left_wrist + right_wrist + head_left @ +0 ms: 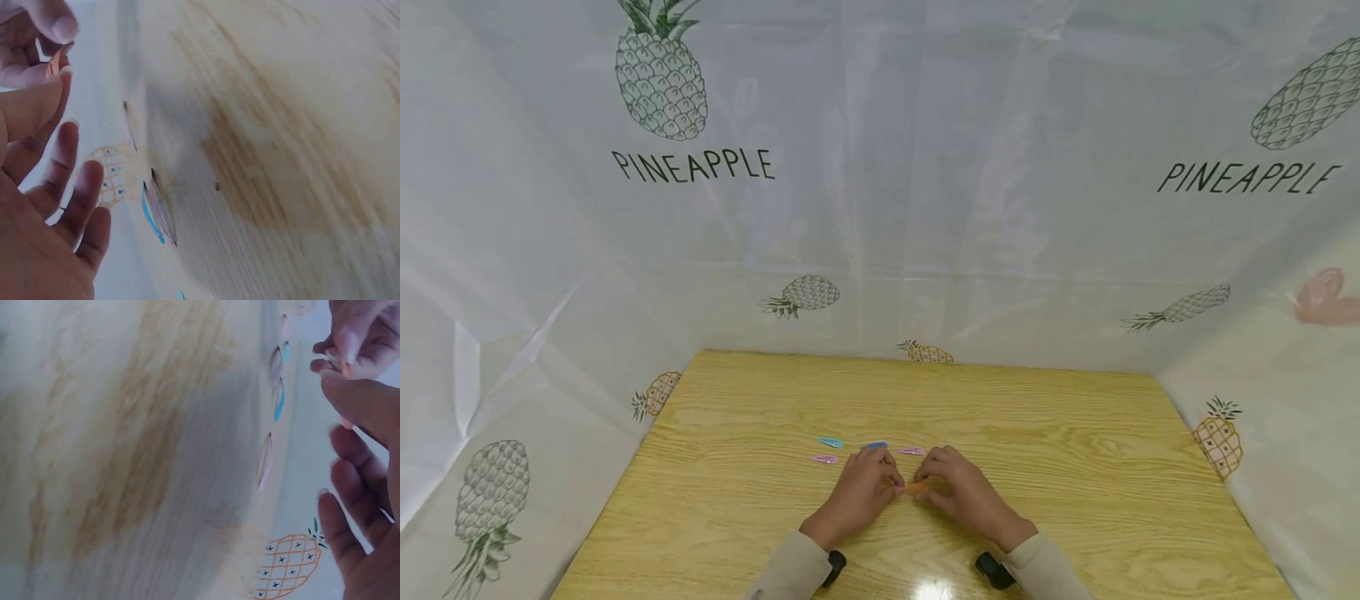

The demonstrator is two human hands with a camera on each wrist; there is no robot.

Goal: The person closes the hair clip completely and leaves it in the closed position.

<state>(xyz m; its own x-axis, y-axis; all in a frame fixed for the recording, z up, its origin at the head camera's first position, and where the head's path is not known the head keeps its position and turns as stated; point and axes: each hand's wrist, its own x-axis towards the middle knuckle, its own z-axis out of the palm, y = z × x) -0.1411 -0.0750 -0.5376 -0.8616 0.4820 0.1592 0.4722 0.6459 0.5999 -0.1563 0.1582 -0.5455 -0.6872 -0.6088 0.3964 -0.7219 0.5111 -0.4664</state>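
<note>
Between both hands, above the table, is a small orange hair clip [916, 487], largely covered by fingers. My left hand [859, 492] pinches one end of it between thumb and index finger, the other fingers spread loosely. At the opposite end, my right hand [966, 492] pinches it too. The left wrist view shows only a sliver of the orange clip [55, 62]. Just beyond the hands lie snap hair clips: a teal one [830, 442], a pink one [825, 459], a blue one [877, 445] partly behind the left hand, and another pink one [912, 451].
The wood-grain table [737, 500] meets a pale curtain [925, 208] printed with pineapples at its back and sides. Dark wrist straps [995, 571] sit by both sleeve cuffs. Light glares off the table's front edge.
</note>
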